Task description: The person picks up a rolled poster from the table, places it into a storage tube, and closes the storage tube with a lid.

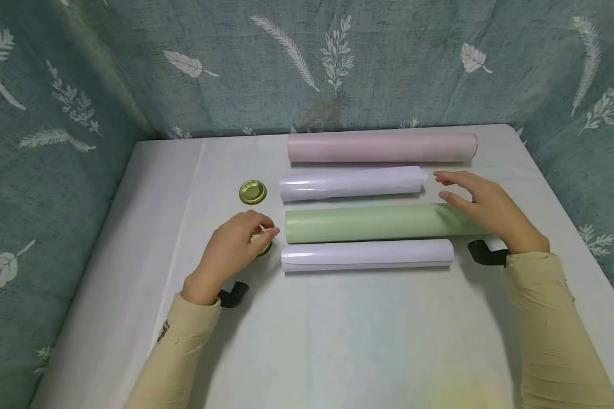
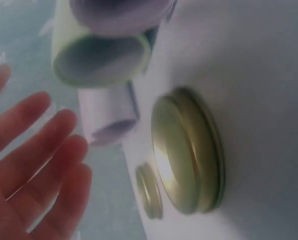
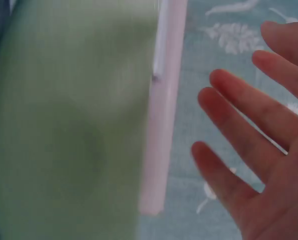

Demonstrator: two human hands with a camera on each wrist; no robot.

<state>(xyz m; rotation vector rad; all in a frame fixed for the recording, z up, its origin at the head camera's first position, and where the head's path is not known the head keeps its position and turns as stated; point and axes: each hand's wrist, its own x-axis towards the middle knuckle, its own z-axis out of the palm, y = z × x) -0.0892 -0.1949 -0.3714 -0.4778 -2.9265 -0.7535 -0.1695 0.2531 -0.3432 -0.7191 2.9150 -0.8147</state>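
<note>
Two gold jar lids lie on the table left of the rolls. The farther lid (image 1: 253,192) shows in full, while the nearer lid (image 2: 186,152) is partly covered by my left hand (image 1: 233,250) in the head view. That hand hovers over it with fingers apart and nothing in them. My right hand (image 1: 491,207), fingers spread and holding nothing, is above the right end of the green roll (image 1: 368,223). Around the green roll lie a white roll (image 1: 353,184) behind it, another white roll (image 1: 367,255) in front, and a pink roll (image 1: 381,147) at the back.
A white cloth covers the table (image 1: 337,341). Teal fabric (image 1: 286,68) with pale leaf prints hangs behind it and along both sides. Black straps (image 1: 486,253) sit at the wrists. The four rolls lie roughly parallel, running left to right.
</note>
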